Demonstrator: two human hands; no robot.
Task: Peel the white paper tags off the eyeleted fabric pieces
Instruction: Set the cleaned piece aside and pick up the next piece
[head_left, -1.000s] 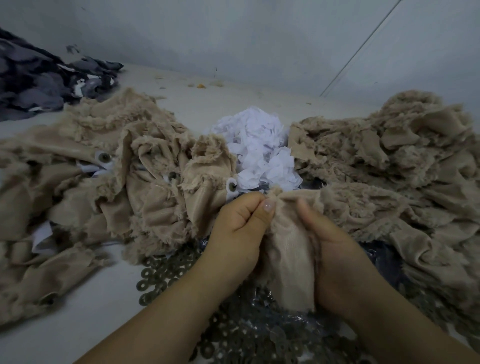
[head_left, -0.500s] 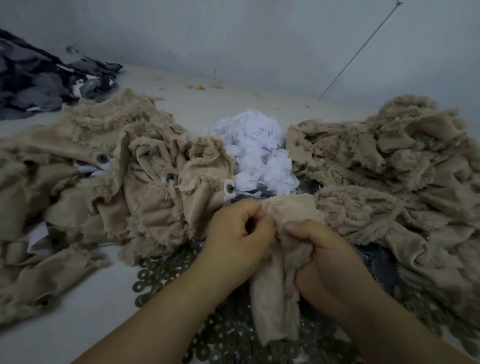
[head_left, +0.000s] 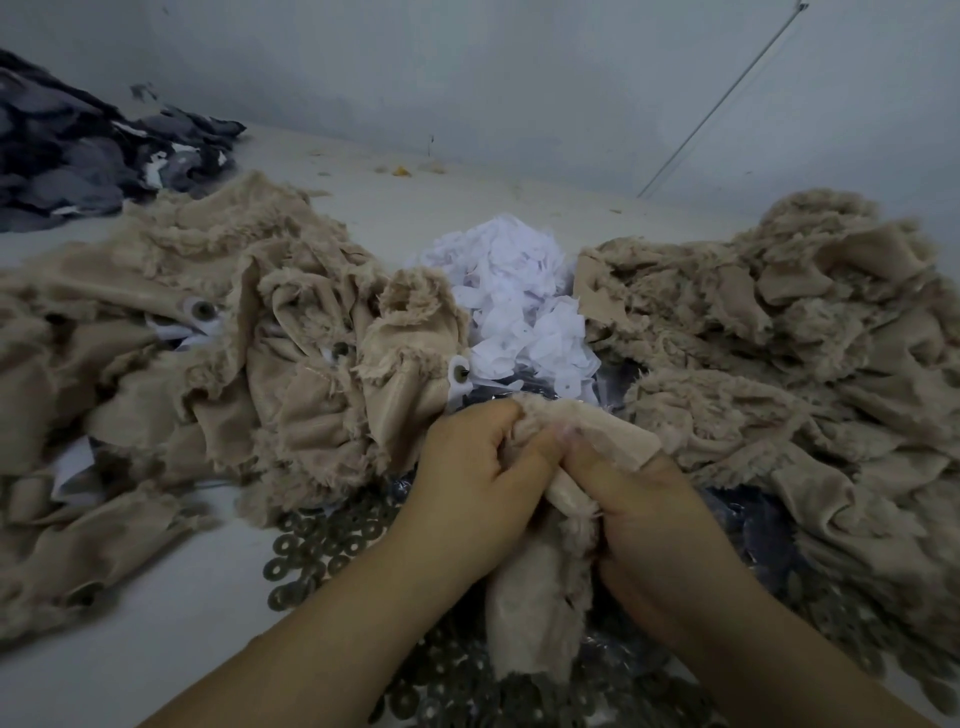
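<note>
Centre frame: my left hand (head_left: 475, 470) and right hand (head_left: 641, 512) both pinch one beige fabric piece (head_left: 540, 597). White tag heap (head_left: 519, 306) just above; two fabric piles, left (head_left: 208, 353) and right (head_left: 779, 353); bare table (head_left: 156, 613) lower left.

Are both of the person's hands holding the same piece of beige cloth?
Yes: the left hand and right hand both grip one beige fabric piece between them.

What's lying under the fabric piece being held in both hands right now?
Under the beige fabric piece, gripped by the left hand and right hand, lie loose metal washer rings on dark plastic sheeting. Whatever lies directly beneath the piece is covered.
</note>
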